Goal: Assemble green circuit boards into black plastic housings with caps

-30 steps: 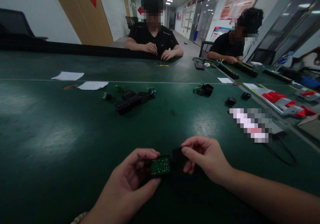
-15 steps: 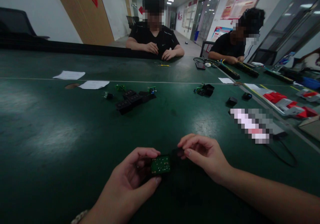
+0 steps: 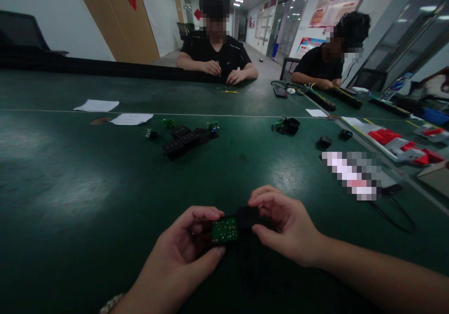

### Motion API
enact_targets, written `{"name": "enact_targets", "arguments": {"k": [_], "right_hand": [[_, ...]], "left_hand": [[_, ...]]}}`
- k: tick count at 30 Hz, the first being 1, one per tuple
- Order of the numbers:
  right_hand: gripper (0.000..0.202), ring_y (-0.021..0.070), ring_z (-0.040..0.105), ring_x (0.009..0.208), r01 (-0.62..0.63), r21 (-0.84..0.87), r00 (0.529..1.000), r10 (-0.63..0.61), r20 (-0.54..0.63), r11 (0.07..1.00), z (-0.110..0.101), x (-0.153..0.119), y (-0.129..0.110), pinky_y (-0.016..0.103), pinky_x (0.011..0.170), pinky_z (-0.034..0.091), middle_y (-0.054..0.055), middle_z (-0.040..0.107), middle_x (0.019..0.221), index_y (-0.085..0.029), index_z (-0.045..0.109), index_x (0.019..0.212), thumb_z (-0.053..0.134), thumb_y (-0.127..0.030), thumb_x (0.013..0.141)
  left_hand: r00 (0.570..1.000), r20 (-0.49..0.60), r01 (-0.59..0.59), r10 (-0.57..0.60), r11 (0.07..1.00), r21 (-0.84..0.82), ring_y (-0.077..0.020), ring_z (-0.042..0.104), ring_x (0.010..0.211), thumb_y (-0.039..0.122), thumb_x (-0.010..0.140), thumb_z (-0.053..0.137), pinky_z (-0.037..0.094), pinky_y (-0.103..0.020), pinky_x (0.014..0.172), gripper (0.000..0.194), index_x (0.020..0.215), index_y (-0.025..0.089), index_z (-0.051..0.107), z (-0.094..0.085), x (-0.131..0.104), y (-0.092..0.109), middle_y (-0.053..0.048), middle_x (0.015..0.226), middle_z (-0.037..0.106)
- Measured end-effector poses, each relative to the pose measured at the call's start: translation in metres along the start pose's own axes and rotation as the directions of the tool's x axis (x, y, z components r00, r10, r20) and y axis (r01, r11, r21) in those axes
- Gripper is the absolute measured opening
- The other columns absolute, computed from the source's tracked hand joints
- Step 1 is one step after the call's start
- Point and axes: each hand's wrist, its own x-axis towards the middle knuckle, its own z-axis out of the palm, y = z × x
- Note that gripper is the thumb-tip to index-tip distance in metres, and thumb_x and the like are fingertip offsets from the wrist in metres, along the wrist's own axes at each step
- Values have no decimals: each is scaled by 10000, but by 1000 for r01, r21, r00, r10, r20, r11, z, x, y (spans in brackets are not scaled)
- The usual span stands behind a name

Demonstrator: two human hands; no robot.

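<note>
My left hand [image 3: 191, 244] is closed around the edges of a small green circuit board [image 3: 225, 230], fingers along the top and thumb below. Solder points show on the board's upward face; its underside is hidden. My right hand [image 3: 286, 225] grips a small black plastic piece [image 3: 247, 217] between fingers and thumb. That piece is right beside the board's right edge; in the dark I cannot tell whether the two touch. Both hands are above the green tabletop [image 3: 122, 248], near its front.
Black plastic housings [image 3: 185, 139] and loose circuit boards [image 3: 169, 123] lie mid-table, with another black housing [image 3: 291, 125] further right. A blurred-out device [image 3: 354, 176] with a cable lies at right. Papers [image 3: 96, 105] lie at left. Two co-workers [image 3: 217, 54] sit across the table.
My right hand has turned slightly, its thumb lower, and the black piece now shows more fully against the board's right side. My left hand and the board have barely moved.
</note>
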Motion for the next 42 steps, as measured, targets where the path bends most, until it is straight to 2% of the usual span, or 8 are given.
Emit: {"name": "enact_targets", "arguments": {"k": [5, 9, 13, 18, 21, 25, 34, 42], "right_hand": [[440, 145, 683, 951, 59, -142, 998, -53, 46, 988, 0, 0, -3, 274, 797, 587, 54, 602, 1174, -259, 731, 1189, 771, -49, 805], [237, 189, 720, 952, 118, -285, 993, -114, 29, 951, -1, 2, -6, 329, 811, 591, 70, 703, 1080, -215, 773, 1020, 796, -97, 816], [99, 183, 727, 875, 128, -302, 990, -139, -16, 945, -1, 3, -7, 334, 793, 577, 50, 771, 910, -211, 775, 912, 779, -130, 855], [240, 105, 706, 703, -80, -112, 987, 63, -149, 990, -1, 3, -5, 215, 621, 562, -7, 740, 839, -246, 769, 1055, 803, -159, 835], [394, 82, 739, 654, -153, 72, 982, 160, -101, 986, -1, 2, -5, 179, 612, 598, -37, 732, 805, -267, 722, 1213, 786, -136, 847], [376, 112, 805, 693, -201, 202, 974, 217, -60, 958, 1, 2, -5, 190, 660, 657, -32, 760, 790, -238, 705, 1215, 794, -144, 862], [404, 169, 841, 843, -228, 269, 968, 247, -38, 936, 2, 3, -3, 231, 757, 688, 25, 811, 900, -200, 647, 1227, 815, -179, 861], [442, 205, 839, 868, -284, 235, 952, 302, -47, 930, 0, 3, -4, 254, 737, 696, 28, 770, 956, -205, 621, 1175, 868, -199, 810]], "left_hand": [[1000, -2, 8, -8, 1000, 11, -205, 757, 1018, 49, 726, 828, 622, -259, 892, 365, 1001, 282, 774, 1, 1, 3, -13, 1088, 772], [1000, -8, 6, -6, 1000, 18, -222, 760, 1017, 55, 706, 838, 630, -284, 890, 363, 988, 275, 779, 0, 2, 1, -18, 1070, 775], [1000, -22, 5, -5, 1000, 18, -229, 758, 1030, 69, 702, 850, 626, -298, 909, 362, 992, 275, 778, 0, 3, 1, -22, 1073, 774], [1000, -11, 17, -17, 999, 33, -219, 762, 1001, 71, 719, 839, 627, -285, 888, 337, 982, 274, 781, 1, 3, 4, -26, 1068, 781], [1000, -7, 4, -4, 1000, 26, -230, 759, 1023, 76, 726, 835, 628, -298, 897, 349, 1008, 274, 780, 1, 3, 3, -33, 1090, 777], [1000, -19, 6, -5, 999, 33, -237, 755, 1034, 63, 699, 834, 627, -308, 906, 354, 983, 268, 781, 2, 5, 3, -34, 1091, 777], [1000, -5, 26, -26, 999, 30, -227, 756, 1012, 79, 705, 847, 630, -304, 891, 339, 977, 269, 778, 0, 2, 4, -26, 1073, 773], [999, 3, 38, -38, 998, 45, -247, 746, 1050, 97, 740, 837, 626, -344, 927, 306, 988, 262, 768, 1, 4, 7, -36, 1100, 764]]}}
